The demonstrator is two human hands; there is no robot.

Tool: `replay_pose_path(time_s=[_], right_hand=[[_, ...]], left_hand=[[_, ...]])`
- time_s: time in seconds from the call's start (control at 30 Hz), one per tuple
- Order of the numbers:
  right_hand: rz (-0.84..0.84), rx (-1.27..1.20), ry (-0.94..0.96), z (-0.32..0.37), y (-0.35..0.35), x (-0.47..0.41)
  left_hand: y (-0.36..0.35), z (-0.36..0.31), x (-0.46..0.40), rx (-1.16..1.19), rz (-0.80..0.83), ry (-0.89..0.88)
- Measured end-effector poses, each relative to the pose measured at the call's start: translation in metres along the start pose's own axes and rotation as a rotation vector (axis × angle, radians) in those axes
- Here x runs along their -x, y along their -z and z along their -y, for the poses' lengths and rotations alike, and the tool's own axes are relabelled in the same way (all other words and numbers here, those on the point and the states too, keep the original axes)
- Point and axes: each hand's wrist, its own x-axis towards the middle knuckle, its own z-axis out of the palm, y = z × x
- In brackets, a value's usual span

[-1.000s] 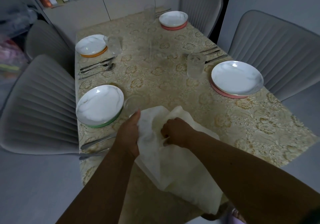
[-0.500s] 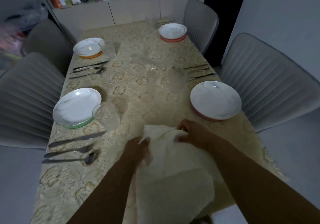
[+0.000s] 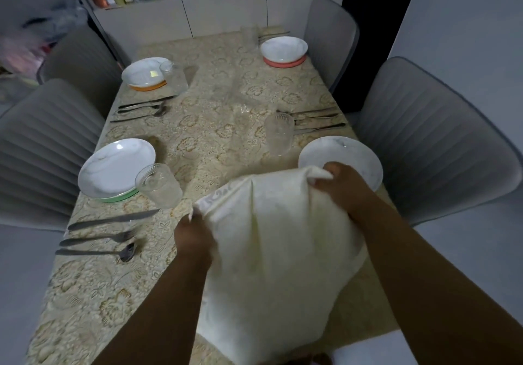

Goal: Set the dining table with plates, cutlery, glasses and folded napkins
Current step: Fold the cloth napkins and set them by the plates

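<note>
Napkin (image 3: 277, 254) hung unfolded over the table's (image 3: 93, 302) near edge, both hands pinching its top corners: left hand (image 3: 192, 237), right hand (image 3: 343, 185). Folding well likely meant matching corners squarely, keeping cloth off the glass (image 3: 158, 185).

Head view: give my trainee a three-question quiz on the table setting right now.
1. True or false: both hands grip the napkin.
2. How many plates are on the table?
3. Beside the near-left plate, which lies closest to it: A knife, B fork, C spoon?

Key: 1 true: left hand and right hand hold its top corners. 2 four. 3 A.
</note>
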Motion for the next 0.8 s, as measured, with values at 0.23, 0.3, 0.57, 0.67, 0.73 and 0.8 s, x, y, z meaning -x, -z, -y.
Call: replay_pose_path(time_s=[0.23, 0.3, 0.57, 0.67, 0.73, 0.8], right_hand=[[-0.609, -0.299, -0.216, -0.002, 0.048, -0.036], [-0.722, -0.177, -0.121, 0.001, 0.052, -0.039], [-0.421, 0.537, -0.042, -0.014, 0.0, -0.029], [-0.253, 0.594, 0.29, -0.007, -0.035, -0.016], [0.045, 0.612, 0.311, -0.002, -0.057, -0.013], [0.22, 0.617, 0.202, -0.004, -0.07, -0.014]], left_hand=[[0.013, 0.011, -0.009, 0.125, 0.08, -0.015], [0.014, 0.009, -0.006, 0.119, 0.041, -0.053], [0.018, 0.014, -0.005, 0.162, 0.065, -0.087], [0.022, 0.015, -0.007, 0.226, 0.091, -0.078], [0.025, 0.015, -0.007, 0.21, 0.083, -0.086], [0.031, 0.014, -0.008, 0.15, 0.089, -0.099]])
